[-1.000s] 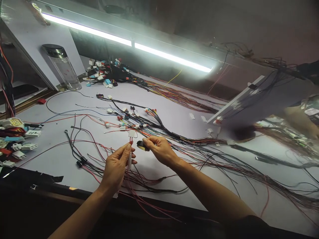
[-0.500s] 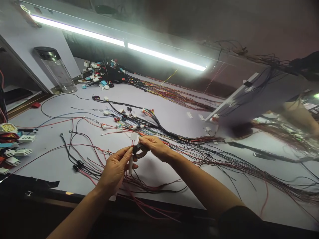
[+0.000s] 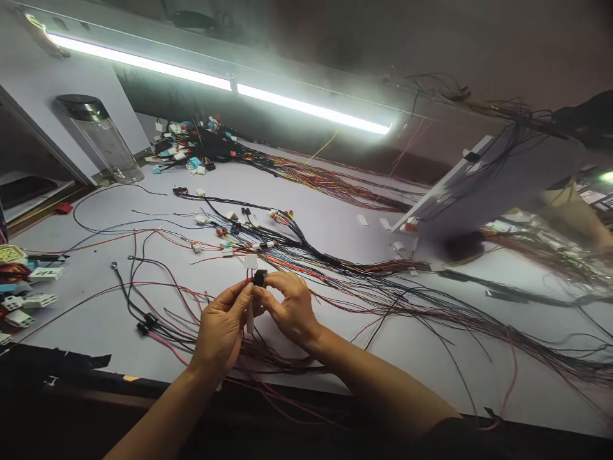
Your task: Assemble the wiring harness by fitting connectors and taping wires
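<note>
Left of the black tape roll [image 3: 260, 278], the left hand [image 3: 221, 329] pinches red wires [image 3: 248, 274]; the right hand [image 3: 291, 308] grips the roll itself. Just beyond the roll is a white connector [image 3: 250, 262]; far beyond, leftward, stands a clear bottle [image 3: 106, 145].

Our left hand [image 3: 220, 329] pinches with the tip of its thumb [image 3: 242, 300] against the forefinger, thumb side turned up toward us and the other fingers curled below the pinch, partly hidden. Our right hand [image 3: 292, 313] is just beside that grip, on its right, with its thumb [image 3: 269, 301] reaching in toward the left fingertips and its forefinger [image 3: 280, 280] arched above. Below the grip, our left forearm [image 3: 160, 406] slants down to the left, while our right forearm [image 3: 383, 383] runs down to the right.
</note>
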A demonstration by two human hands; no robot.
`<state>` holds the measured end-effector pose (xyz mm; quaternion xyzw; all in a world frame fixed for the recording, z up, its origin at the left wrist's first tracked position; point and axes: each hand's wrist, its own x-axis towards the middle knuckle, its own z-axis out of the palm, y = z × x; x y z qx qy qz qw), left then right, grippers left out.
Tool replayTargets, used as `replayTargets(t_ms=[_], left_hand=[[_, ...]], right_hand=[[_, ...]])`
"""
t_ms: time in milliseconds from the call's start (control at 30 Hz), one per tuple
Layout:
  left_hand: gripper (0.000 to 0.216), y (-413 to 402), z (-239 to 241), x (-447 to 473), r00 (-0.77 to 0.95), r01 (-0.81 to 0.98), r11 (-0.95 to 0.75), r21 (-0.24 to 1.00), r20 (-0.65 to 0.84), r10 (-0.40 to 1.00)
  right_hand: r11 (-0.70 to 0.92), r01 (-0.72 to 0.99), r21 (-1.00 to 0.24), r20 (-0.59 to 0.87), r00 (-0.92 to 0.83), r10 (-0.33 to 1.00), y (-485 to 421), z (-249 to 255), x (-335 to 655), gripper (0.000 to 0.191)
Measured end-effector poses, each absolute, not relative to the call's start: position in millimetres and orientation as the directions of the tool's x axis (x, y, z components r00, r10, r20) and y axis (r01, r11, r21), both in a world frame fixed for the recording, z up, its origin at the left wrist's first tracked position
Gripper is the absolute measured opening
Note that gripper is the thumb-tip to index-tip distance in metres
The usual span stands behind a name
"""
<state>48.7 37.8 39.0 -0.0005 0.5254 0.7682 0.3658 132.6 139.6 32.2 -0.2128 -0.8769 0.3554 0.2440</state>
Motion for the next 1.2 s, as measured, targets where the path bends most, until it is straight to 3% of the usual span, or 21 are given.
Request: replayTargets(t_ms=[167, 367, 533, 733, 1033, 1200], left_hand=[[0.034, 30.6, 43.3, 47.3, -0.75, -0.516, -0.163, 0.841, -0.351, 0.561], [0.038, 30.0, 46.3, 46.1, -0.743, -0.496, -0.132, 0.858, -0.341, 0.575], [0.041, 31.0, 45.5, 51.8, -0.716, -0.385, -0.054, 0.921, -0.262, 0.647], [0.035, 25.2, 36.7, 51.0, -0.662, -0.298, -0.044, 0.954, -0.173, 0.73], [0.031, 26.8, 36.3, 54.0, -0.667, 0.02, 0.069, 0.997, -0.038, 0.744], [0.029, 28.6, 31.7, 56.7, -0.693, 0.087, 0.049, 0.995, 0.025, 0.72]], right_hand=[[0.628, 0.253, -0.736, 0.183, -0.818, 0.545, 152.6, 43.3, 133.0, 0.02], [0.766, 0.197, -0.612, 0.117, -0.935, 0.334, 167.5, 73.6, 148.8, 0.033], [0.828, 0.175, -0.532, 0.099, -0.959, 0.267, 169.7, 86.3, 148.4, 0.036], [0.84, 0.228, -0.492, 0.048, -0.956, 0.288, 168.7, 89.5, 143.7, 0.049], [0.808, 0.319, -0.496, -0.008, -0.932, 0.363, 161.7, 93.6, 141.9, 0.045], [0.764, 0.333, -0.552, -0.013, -0.92, 0.392, 159.0, 90.3, 142.8, 0.05]])
